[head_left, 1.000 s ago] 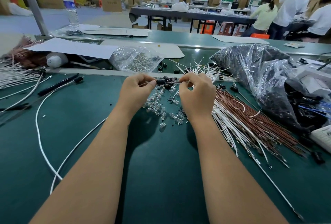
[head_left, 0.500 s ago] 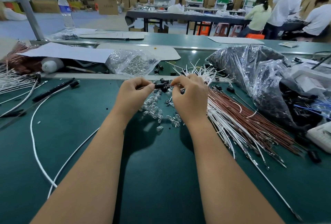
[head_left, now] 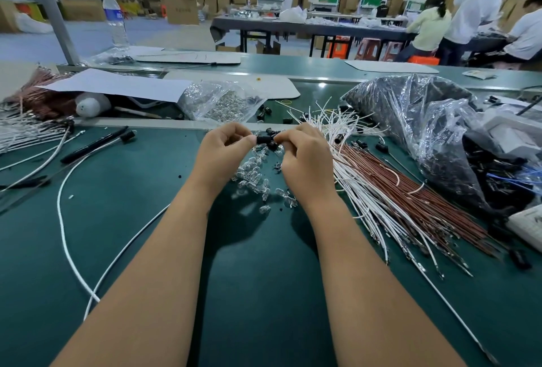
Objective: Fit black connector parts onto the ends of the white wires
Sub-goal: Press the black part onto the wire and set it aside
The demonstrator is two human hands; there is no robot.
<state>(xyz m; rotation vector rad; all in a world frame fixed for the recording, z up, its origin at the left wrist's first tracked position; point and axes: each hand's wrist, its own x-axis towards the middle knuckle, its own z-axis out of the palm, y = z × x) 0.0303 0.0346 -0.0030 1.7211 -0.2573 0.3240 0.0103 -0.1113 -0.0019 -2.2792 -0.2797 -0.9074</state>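
My left hand (head_left: 224, 149) and my right hand (head_left: 305, 155) meet above the green table, both pinching a small black connector part (head_left: 264, 139) between their fingertips. A long white wire (head_left: 63, 220) loops over the table at the left; whether its end sits in the connector is hidden by my fingers. Below my hands lies a scatter of small clear bulbs (head_left: 255, 179). A bundle of white wires (head_left: 363, 185) and brown wires (head_left: 410, 190) fans out to the right. More loose black connector parts (head_left: 359, 144) lie near it.
A clear bag of bulbs (head_left: 220, 100) sits behind my hands, and a big plastic bag of black parts (head_left: 425, 123) at the right. White wires, a black pen (head_left: 93, 145) and paper lie at the left. People work at a far table.
My hands have closed in on each other, so the black connector part is now pinched between both. The camera has shifted slightly.
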